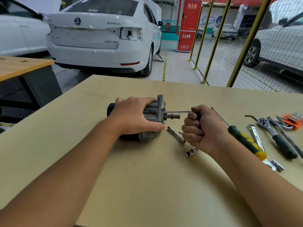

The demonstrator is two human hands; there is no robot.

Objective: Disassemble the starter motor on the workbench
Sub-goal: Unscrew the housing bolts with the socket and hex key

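Left grip [131, 116] clasps starter motor [152, 112]; right grip [200, 128], just beside, clenches screwdriver [178, 111].

A garage with a grey floor [177, 63] and white cars [101, 38]. A yellow mesh fence [218, 38] stands right, beside a red cabinet [188, 25]. A second wooden bench [21, 66] stands left.

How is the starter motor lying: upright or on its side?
On its side: the starter motor lies on the workbench, shaft pointing right, left hand holding it.
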